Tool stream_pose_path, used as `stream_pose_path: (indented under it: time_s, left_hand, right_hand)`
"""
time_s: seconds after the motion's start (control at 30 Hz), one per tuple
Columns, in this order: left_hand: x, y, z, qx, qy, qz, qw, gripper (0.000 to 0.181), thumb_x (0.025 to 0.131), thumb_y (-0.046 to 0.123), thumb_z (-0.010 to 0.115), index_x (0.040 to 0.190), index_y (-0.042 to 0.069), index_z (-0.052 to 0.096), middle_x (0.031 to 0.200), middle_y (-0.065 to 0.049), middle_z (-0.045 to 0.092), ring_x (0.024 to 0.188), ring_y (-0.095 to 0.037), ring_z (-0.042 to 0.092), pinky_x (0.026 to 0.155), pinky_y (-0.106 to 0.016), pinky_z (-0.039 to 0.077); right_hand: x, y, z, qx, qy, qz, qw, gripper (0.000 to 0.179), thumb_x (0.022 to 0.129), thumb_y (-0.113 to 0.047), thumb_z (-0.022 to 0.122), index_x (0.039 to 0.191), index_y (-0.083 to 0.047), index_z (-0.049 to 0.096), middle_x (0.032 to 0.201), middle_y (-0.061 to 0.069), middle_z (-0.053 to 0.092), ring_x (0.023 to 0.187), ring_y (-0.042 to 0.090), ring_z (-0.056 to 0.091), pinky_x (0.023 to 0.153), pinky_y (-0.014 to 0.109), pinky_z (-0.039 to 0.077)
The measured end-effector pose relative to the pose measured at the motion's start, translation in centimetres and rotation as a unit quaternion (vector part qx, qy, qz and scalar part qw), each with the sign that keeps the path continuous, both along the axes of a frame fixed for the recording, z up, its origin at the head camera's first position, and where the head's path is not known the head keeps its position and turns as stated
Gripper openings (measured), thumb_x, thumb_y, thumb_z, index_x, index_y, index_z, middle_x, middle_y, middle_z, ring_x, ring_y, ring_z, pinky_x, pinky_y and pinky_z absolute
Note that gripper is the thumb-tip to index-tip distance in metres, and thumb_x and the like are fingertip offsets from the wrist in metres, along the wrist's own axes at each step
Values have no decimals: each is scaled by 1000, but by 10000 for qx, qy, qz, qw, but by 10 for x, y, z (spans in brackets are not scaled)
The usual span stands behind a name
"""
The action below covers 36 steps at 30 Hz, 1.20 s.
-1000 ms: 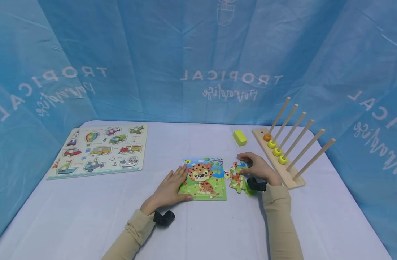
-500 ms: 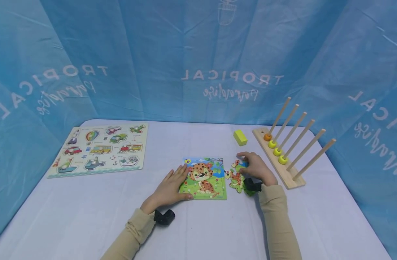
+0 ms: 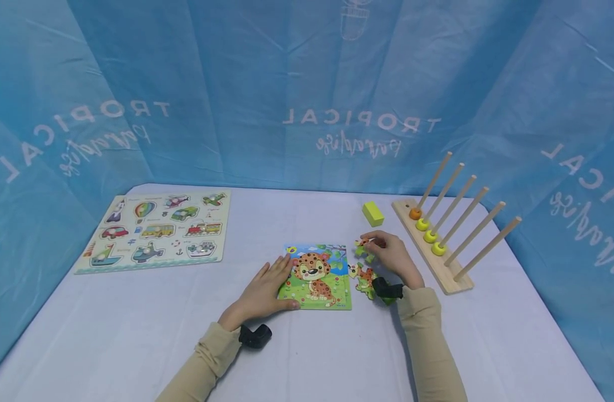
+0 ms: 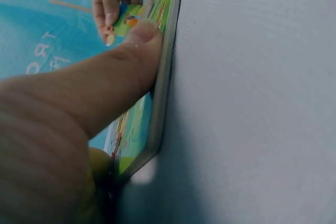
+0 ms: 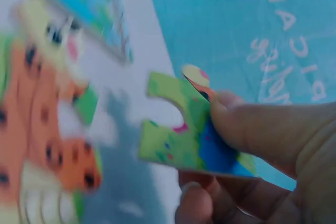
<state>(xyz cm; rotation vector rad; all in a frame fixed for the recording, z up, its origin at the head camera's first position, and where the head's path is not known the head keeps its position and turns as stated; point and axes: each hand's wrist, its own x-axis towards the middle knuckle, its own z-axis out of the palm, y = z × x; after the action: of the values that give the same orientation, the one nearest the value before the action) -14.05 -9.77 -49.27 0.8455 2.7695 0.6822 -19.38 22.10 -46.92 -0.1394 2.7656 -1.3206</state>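
A square puzzle board (image 3: 319, 271) with a spotted leopard cub picture lies at the table's centre. My left hand (image 3: 260, 291) rests along its left side, fingers spread and straight; the left wrist view has the thumb (image 4: 123, 64) against the board's edge. Right of the board, my right hand (image 3: 393, 255) pinches a jigsaw piece (image 5: 170, 140), green and blue with a round notch, between thumb and fingers. That piece is raised off the table. Below it lie loose jigsaw pieces (image 3: 365, 280) with orange spotted parts, partly hidden by the right wrist's camera.
A peg puzzle board of vehicles (image 3: 153, 231) lies at the back left. On the right stands a wooden rack (image 3: 450, 273) of upright rods with orange and yellow beads. A yellow-green block (image 3: 373, 214) sits behind the right hand. Blue cloth hangs behind the table.
My right hand has lifted a jigsaw piece off the loose ones and moved slightly away from me. The left hand stays in place on the board.
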Motion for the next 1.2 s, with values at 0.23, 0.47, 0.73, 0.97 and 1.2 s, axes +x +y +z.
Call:
stream_pose_path:
  time_s: [0.23, 0.47, 0.73, 0.97, 1.2]
  left_hand:
    - [0, 0, -1, -46, 23, 8, 10000, 95, 80, 52, 62, 147, 3, 16, 154, -11, 9, 142, -27, 8, 115, -46, 4]
    - [1, 0, -1, -30, -12, 30, 10000, 96, 80, 53, 63, 147, 3, 16, 154, -11, 8, 142, -27, 8, 115, -46, 4]
    - [0, 0, -1, -98, 19, 46, 9999, 96, 80, 53, 62, 147, 3, 15, 154, -11, 8, 142, -26, 7, 115, -45, 3]
    - [-1, 1, -1, -69, -13, 51, 10000, 96, 80, 53, 62, 147, 3, 15, 155, -11, 8, 142, -26, 6, 115, -45, 3]
    - [-1, 0, -2, -125, -46, 31, 9999, 97, 80, 55, 61, 147, 4, 13, 155, -9, 5, 142, -24, 4, 115, -44, 2]
  right_hand:
    - [2, -20, 0, -587, -416, 1119, 9911, 26, 91, -18, 60, 114, -6, 62, 84, 8, 64, 59, 20, 51, 49, 30, 43]
    - [7, -40, -3, -516, -655, 1655, 9827, 15, 89, -14, 62, 103, -8, 64, 81, 6, 63, 64, 18, 53, 53, 30, 45]
    - [11, -53, -2, -248, -619, 1575, 9853, 10, 88, -13, 64, 96, -9, 65, 75, 4, 61, 62, 17, 51, 56, 29, 44]
    - [11, -59, -2, 131, -474, 1445, 9883, 9, 85, -16, 68, 93, -13, 66, 76, 1, 58, 68, 16, 52, 61, 30, 45]
    - [11, -66, -5, 631, -167, 1259, 9899, 9, 81, -18, 72, 89, -15, 67, 79, -2, 56, 72, 14, 50, 65, 29, 43]
